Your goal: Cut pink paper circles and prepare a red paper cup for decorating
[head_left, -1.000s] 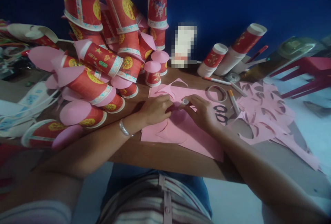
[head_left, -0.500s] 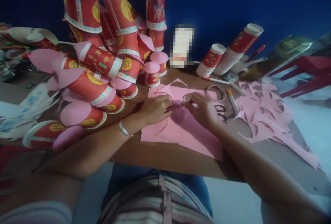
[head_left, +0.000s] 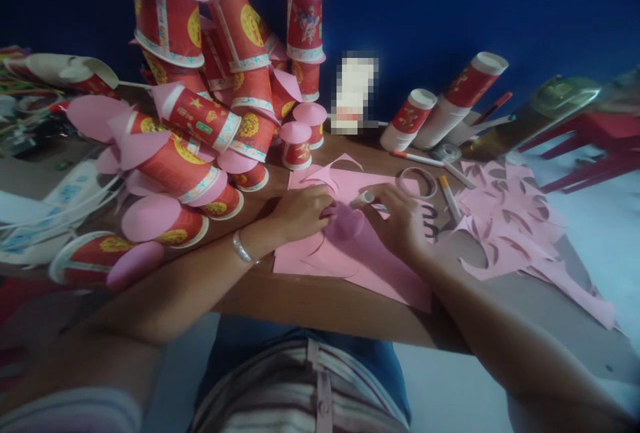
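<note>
left hand (head_left: 303, 212) curled, fingertips pinning a small pink paper piece (head_left: 345, 223) on the pink sheet (head_left: 370, 266) | right hand (head_left: 400, 220) pinching a marker (head_left: 364, 198) just above it | tape ring (head_left: 418, 181) nearby

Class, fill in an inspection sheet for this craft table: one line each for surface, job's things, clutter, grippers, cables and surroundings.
Surface: brown wooden table.
Job's things: pink paper sheet with curved cuts; small pink round piece; pen-like tool.
Clutter: heap of red cups with pink cones; tape ring; markers; pink offcuts.
Grippers: left hand presses the round piece; right hand holds the tool.
Cables: white cords at the left.
Surroundings: blue wall; red furniture at the right.
</note>
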`<state>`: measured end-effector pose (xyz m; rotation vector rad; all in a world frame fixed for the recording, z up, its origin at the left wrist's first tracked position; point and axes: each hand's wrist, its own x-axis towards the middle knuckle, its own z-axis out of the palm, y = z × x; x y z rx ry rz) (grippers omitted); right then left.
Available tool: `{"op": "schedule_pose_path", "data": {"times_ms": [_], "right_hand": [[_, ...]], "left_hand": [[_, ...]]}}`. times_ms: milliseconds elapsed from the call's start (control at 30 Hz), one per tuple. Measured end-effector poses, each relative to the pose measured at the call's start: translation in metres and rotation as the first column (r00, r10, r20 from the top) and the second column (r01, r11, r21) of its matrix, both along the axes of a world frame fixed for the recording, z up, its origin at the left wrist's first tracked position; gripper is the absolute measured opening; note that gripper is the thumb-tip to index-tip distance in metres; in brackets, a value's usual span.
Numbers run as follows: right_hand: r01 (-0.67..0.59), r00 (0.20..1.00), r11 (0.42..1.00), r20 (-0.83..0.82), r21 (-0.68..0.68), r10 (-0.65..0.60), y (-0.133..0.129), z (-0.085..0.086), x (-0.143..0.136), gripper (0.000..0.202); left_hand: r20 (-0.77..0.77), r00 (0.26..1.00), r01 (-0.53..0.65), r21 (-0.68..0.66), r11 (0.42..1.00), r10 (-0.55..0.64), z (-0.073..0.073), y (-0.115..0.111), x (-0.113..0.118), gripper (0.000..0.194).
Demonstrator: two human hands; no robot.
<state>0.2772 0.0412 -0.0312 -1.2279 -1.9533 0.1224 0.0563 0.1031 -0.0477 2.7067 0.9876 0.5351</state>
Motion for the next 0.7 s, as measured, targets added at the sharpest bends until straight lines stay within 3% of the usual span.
{"op": "schedule_pose_path", "data": {"times_ms": [100, 333, 700], "right_hand": [[-0.077, 0.997, 0.996, 0.000, -0.035, 0.077, 0.002, -0.007, -0.006, 0.010], [-0.049, 0.999, 0.988, -0.012, -0.149, 0.048, 0.011, -0.009, -0.003, 0.010], [0.053, 0.991, 0.998, 0.121, -0.026, -0.050, 0.016, -0.005, 0.011, 0.010]], "left_hand": [[-0.012, 1.000, 0.011, 0.007, 1.000, -0.011, 0.001, 0.000, 0.000, 0.004], [-0.042, 0.999, -0.006, 0.014, 1.000, 0.007, -0.002, 0.001, 0.000, 0.009], [-0.044, 0.999, -0.031, -0.010, 0.999, 0.031, -0.001, 0.000, 0.002, 0.013]]}}
